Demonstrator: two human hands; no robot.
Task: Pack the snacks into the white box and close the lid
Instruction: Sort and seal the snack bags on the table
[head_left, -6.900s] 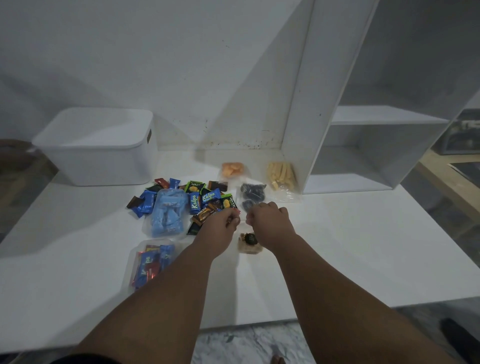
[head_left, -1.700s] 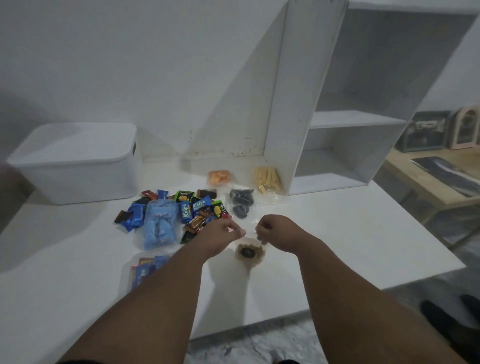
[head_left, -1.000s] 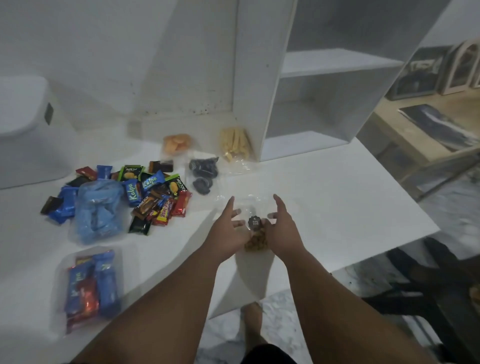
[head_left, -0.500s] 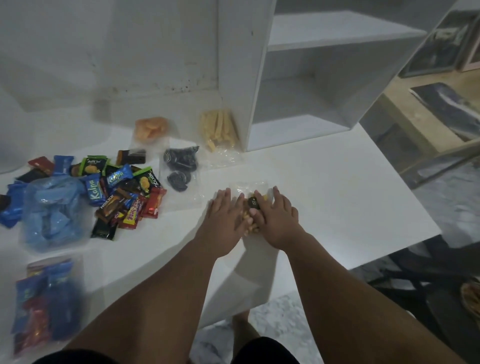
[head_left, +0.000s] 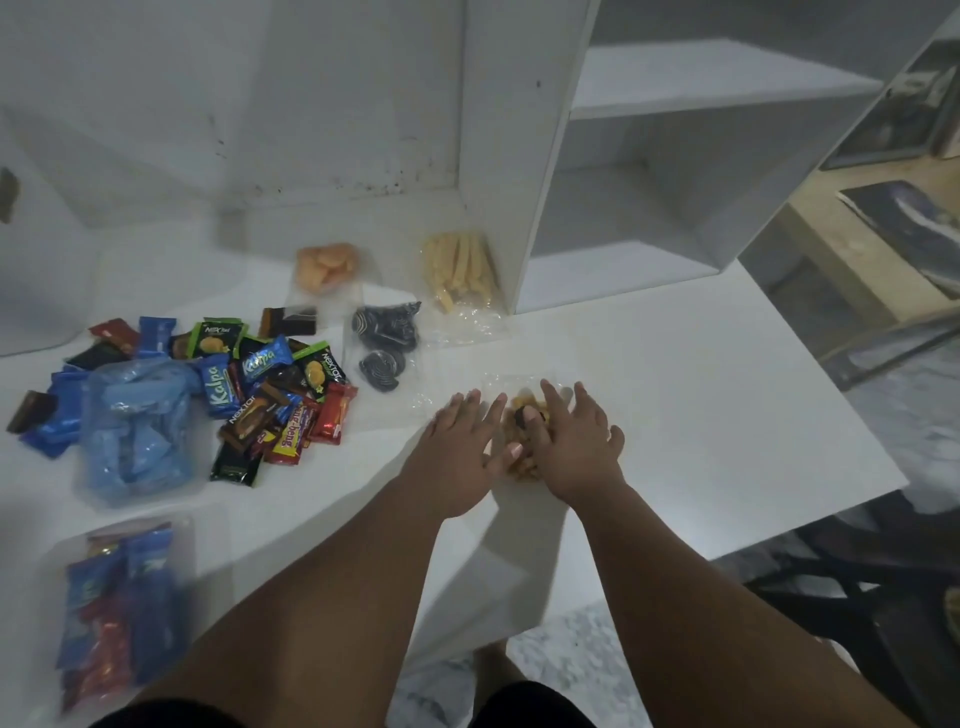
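Note:
Both my hands lie flat, fingers spread, on a small clear bag of orange-brown snacks (head_left: 521, 404) with a dark piece in it, near the table's front right. My left hand (head_left: 460, 447) covers its left side and my right hand (head_left: 576, 441) its right side; neither grips it. To the left lie a pile of wrapped bars (head_left: 270, 384), a blue bag (head_left: 135, 426) and a clear bag of bars (head_left: 119, 603). Only a corner of the white box (head_left: 36, 291) shows at the left edge, so I cannot tell how its lid stands.
Behind my hands lie bags of dark round cookies (head_left: 384, 338), orange crackers (head_left: 327, 267) and yellow sticks (head_left: 460, 270). A white shelf unit (head_left: 649, 156) stands at the back right. The table's front edge (head_left: 779, 525) runs close to my right hand.
My hands went from pinching the small bag above the table to lying flat on it. The view swung right and down, so the white box slid almost out of sight.

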